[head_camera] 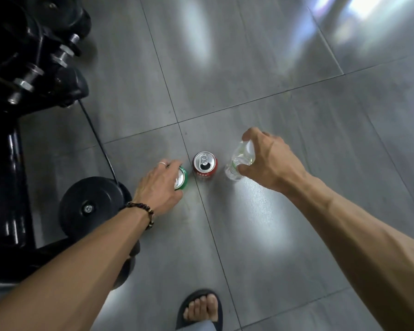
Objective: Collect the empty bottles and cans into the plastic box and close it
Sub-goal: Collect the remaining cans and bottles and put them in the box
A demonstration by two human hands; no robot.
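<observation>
Three items stand in a row on the grey tiled floor. My left hand (pixel 159 186) grips a green can (pixel 182 178) from above, fingers curled round its rim. A red can (pixel 204 166) with an open top stands upright in the middle, untouched. My right hand (pixel 264 161) grips a clear plastic bottle (pixel 237 163) near its top, fingers and thumb round it. The plastic box is not in view.
Black gym equipment (pixel 22 68) with bolts and a round black weight plate (pixel 91 207) fills the left side, with a thin black cable (pixel 98 144) across the floor. My sandalled foot (pixel 202 309) is at the bottom. Bare tiles stretch to the right and far side.
</observation>
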